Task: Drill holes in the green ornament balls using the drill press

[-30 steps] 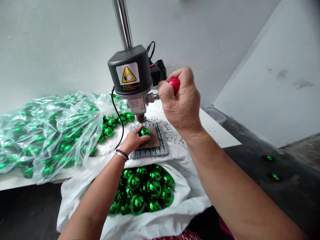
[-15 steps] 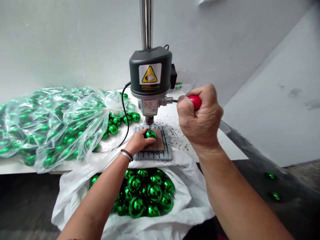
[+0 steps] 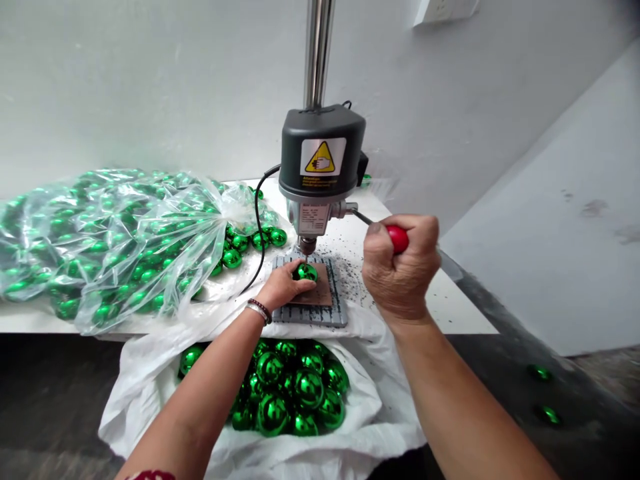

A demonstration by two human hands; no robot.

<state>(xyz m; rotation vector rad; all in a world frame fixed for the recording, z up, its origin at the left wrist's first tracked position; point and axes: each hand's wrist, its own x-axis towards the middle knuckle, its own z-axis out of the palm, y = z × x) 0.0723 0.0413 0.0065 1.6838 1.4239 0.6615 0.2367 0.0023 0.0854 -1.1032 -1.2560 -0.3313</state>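
Observation:
On a brown board (image 3: 323, 283) over the grey slotted base (image 3: 340, 313), my left hand (image 3: 284, 283) grips a shiny green ball (image 3: 306, 272) between thumb and fingers. The chuck (image 3: 307, 245) of a dark grey drill press (image 3: 323, 153) stands right above it, its thin bit at the ball's top; whether it has entered the ball I cannot tell. My right hand (image 3: 403, 267) is closed around the red knob (image 3: 397, 239) of the press's feed lever (image 3: 364, 217), right of the press head.
A clear plastic bag (image 3: 115, 247) full of green balls lies at left on the white table (image 3: 465, 317), loose balls (image 3: 232, 259) beside it. A white sack (image 3: 380, 393) with many green balls hangs open in front. Dark shavings surround the base. Two green balls (image 3: 549, 415) lie on the floor.
My right hand has moved down with the red knob, tilting the lever lower. The left hand stays on the ball. The view has shifted, so the press appears further right.

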